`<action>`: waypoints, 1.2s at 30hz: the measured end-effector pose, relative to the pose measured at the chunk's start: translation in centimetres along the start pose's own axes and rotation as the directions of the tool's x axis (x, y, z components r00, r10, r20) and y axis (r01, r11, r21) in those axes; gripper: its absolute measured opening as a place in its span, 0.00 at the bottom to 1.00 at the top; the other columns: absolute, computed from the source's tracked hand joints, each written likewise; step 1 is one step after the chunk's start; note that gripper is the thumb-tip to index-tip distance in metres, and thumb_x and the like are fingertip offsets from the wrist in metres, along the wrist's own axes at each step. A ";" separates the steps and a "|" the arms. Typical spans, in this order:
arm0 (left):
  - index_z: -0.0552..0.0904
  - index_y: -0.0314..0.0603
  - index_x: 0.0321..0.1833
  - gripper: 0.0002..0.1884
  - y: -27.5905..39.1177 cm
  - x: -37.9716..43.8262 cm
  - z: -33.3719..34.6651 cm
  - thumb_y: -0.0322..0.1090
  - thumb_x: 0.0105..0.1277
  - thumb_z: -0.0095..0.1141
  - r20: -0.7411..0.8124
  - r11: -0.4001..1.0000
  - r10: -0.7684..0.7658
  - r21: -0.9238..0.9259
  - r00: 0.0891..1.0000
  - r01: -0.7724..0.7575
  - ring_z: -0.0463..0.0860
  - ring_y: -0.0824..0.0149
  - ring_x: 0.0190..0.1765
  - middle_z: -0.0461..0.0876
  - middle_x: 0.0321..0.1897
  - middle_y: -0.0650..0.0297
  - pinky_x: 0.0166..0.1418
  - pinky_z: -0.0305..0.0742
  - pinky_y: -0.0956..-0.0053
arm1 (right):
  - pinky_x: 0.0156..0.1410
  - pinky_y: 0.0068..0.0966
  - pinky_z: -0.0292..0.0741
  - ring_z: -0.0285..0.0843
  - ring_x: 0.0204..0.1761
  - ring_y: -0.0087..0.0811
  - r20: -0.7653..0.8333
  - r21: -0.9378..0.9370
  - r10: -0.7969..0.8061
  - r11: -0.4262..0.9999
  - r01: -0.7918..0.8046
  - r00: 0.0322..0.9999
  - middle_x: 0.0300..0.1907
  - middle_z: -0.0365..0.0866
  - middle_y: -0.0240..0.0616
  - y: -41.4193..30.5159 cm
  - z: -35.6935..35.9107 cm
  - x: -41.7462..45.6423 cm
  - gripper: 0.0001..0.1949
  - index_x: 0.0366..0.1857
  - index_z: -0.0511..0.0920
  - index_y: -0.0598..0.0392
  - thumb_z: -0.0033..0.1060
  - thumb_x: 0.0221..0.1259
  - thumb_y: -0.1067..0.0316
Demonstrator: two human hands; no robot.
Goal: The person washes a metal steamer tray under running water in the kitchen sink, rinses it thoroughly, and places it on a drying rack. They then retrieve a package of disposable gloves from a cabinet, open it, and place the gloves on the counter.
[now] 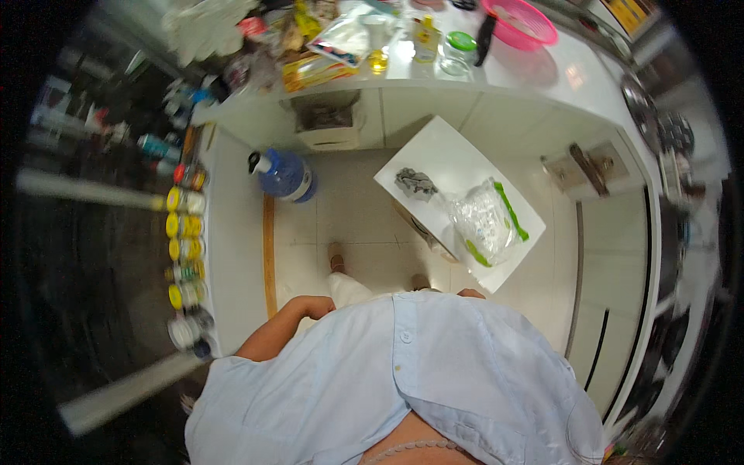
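Note:
My left hand [317, 306] hangs at my left side by the light trouser leg, its fingers mostly hidden. Only a small part of my right hand [471, 293] shows past the shirt, close to the near corner of a small white table [500, 283]. On that tabletop lie a crumpled grey cloth [415, 183] and, nearer to me, a clear plastic package [485, 224] with green edges. I cannot make out anything held in either hand.
A blue water-cooler bottle with a pump [288, 176] stands on the floor, ahead to the left. Yellow-lidded jars [186, 225] line a ledge at left. The white counter [511, 75] ahead bears a green-lidded glass jar [459, 53], a pink plastic basket [526, 26] and food packets [317, 71].

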State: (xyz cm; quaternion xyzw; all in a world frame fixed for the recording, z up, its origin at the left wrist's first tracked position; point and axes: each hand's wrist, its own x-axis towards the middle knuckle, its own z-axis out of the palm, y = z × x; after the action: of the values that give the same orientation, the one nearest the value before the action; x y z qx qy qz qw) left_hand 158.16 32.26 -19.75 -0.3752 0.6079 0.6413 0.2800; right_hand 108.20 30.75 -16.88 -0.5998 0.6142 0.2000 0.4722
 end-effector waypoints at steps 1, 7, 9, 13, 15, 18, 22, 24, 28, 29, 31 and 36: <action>0.89 0.38 0.40 0.14 -0.8 -1.7 -2.4 0.41 0.60 0.59 0.066 0.995 -0.005 0.098 0.998 -0.001 0.84 0.65 0.40 0.89 0.37 0.57 0.48 0.77 0.66 | 0.75 0.51 0.57 0.71 0.64 0.43 -0.016 0.053 0.038 0.998 -0.037 0.999 0.57 0.81 0.31 -0.9 1.1 -0.5 0.14 0.44 0.86 0.36 0.63 0.57 0.48; 0.86 0.32 0.45 0.17 -3.7 -7.6 -12.8 0.39 0.61 0.58 0.266 0.987 -0.122 0.132 0.956 0.089 0.83 0.62 0.47 0.87 0.44 0.53 0.49 0.75 0.62 | 0.75 0.48 0.58 0.71 0.64 0.43 -0.035 0.336 0.234 0.918 -0.209 0.972 0.57 0.81 0.31 -7.2 7.8 -5.0 0.14 0.44 0.86 0.36 0.63 0.57 0.49; 0.86 0.32 0.45 0.18 -4.7 -8.3 -14.0 0.41 0.60 0.59 0.301 0.992 -0.060 0.125 0.952 0.023 0.84 0.61 0.44 0.88 0.42 0.53 0.48 0.76 0.62 | 0.75 0.48 0.58 0.71 0.64 0.43 -0.025 0.411 0.269 0.881 -0.236 0.963 0.57 0.81 0.31 -9.1 9.6 -6.6 0.14 0.45 0.86 0.36 0.63 0.57 0.49; 0.85 0.35 0.46 0.16 -6.0 -8.4 -16.1 0.40 0.62 0.57 0.403 0.989 -0.084 0.149 0.911 0.025 0.83 0.61 0.44 0.87 0.42 0.55 0.47 0.77 0.62 | 0.76 0.46 0.58 0.71 0.64 0.43 -0.009 0.549 0.295 0.800 -0.242 0.955 0.57 0.81 0.30 -11.7 13.8 -8.4 0.14 0.45 0.86 0.36 0.63 0.57 0.49; 0.85 0.36 0.47 0.15 -6.9 -7.6 -16.4 0.39 0.63 0.56 0.454 0.985 -0.104 0.171 0.885 0.028 0.83 0.62 0.44 0.86 0.42 0.56 0.46 0.77 0.62 | 0.76 0.45 0.58 0.71 0.64 0.43 -0.006 0.619 0.288 0.753 -0.222 0.958 0.57 0.81 0.30 -12.3 15.8 -8.5 0.14 0.45 0.86 0.36 0.63 0.57 0.49; 0.84 0.38 0.47 0.14 -8.9 -3.9 -16.4 0.38 0.64 0.54 0.539 0.979 -0.145 0.201 0.830 0.040 0.83 0.62 0.44 0.86 0.42 0.58 0.45 0.78 0.63 | 0.76 0.44 0.58 0.71 0.64 0.43 -0.010 0.800 0.267 0.580 -0.153 0.964 0.57 0.81 0.30 -12.8 18.9 -6.8 0.14 0.45 0.86 0.36 0.63 0.57 0.49; 0.83 0.41 0.49 0.13 -10.3 4.9 -17.2 0.37 0.66 0.52 0.672 0.968 -0.187 0.249 0.717 0.018 0.83 0.62 0.44 0.85 0.42 0.60 0.44 0.79 0.63 | 0.76 0.42 0.58 0.71 0.64 0.43 -0.020 1.000 0.181 0.014 0.018 0.983 0.57 0.81 0.30 -11.7 21.8 0.1 0.14 0.45 0.86 0.36 0.63 0.57 0.49; 0.83 0.42 0.49 0.13 -9.1 12.3 -19.0 0.36 0.66 0.51 0.684 0.956 -0.177 0.290 0.708 -0.041 0.83 0.63 0.44 0.85 0.42 0.61 0.43 0.80 0.63 | 0.57 0.37 0.75 0.81 0.49 0.45 0.067 0.505 -0.039 0.863 0.000 0.997 0.43 0.85 0.44 -7.6 24.1 8.8 0.12 0.45 0.83 0.47 0.56 0.63 0.60; 0.80 0.44 0.53 0.13 -7.1 27.4 -21.4 0.34 0.68 0.53 0.152 0.934 0.330 0.092 0.932 -0.346 0.82 0.67 0.44 0.83 0.49 0.61 0.47 0.78 0.70 | 0.51 0.38 0.78 0.83 0.43 0.47 -0.492 0.394 0.061 0.905 0.160 0.868 0.40 0.86 0.42 -3.2 20.1 21.6 0.10 0.45 0.82 0.52 0.57 0.63 0.64; 0.79 0.43 0.56 0.15 -6.5 30.8 -22.3 0.35 0.69 0.54 0.132 0.903 0.392 0.132 0.910 -0.408 0.81 0.67 0.44 0.82 0.51 0.61 0.47 0.78 0.70 | 0.50 0.42 0.77 0.82 0.46 0.47 -0.531 0.279 0.004 0.945 0.170 0.848 0.42 0.85 0.42 -2.7 18.6 24.3 0.11 0.44 0.83 0.53 0.57 0.61 0.64; 0.77 0.40 0.59 0.17 -4.0 37.3 -24.1 0.37 0.69 0.57 0.054 0.900 0.415 0.124 0.908 -0.418 0.80 0.67 0.47 0.81 0.53 0.60 0.47 0.79 0.69 | 0.50 0.41 0.78 0.82 0.46 0.46 -0.589 0.131 -0.106 0.965 0.225 0.801 0.42 0.85 0.41 -0.3 18.4 30.1 0.09 0.43 0.81 0.51 0.59 0.60 0.64; 0.74 0.39 0.62 0.22 -2.4 45.1 -25.0 0.39 0.68 0.59 -0.171 0.898 0.414 -0.082 0.894 -0.432 0.81 0.63 0.53 0.80 0.54 0.55 0.51 0.80 0.63 | 0.43 0.42 0.79 0.82 0.38 0.48 -0.685 -0.066 -0.205 0.973 0.221 0.699 0.37 0.84 0.43 2.6 17.6 37.8 0.05 0.37 0.80 0.51 0.60 0.59 0.66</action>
State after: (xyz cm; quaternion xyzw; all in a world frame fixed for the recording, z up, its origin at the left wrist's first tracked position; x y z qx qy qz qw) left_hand 138.29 3.42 -57.66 -0.2965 0.6553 0.6917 0.0647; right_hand 118.01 24.85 -57.06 -0.6928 0.6738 -0.0991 0.2370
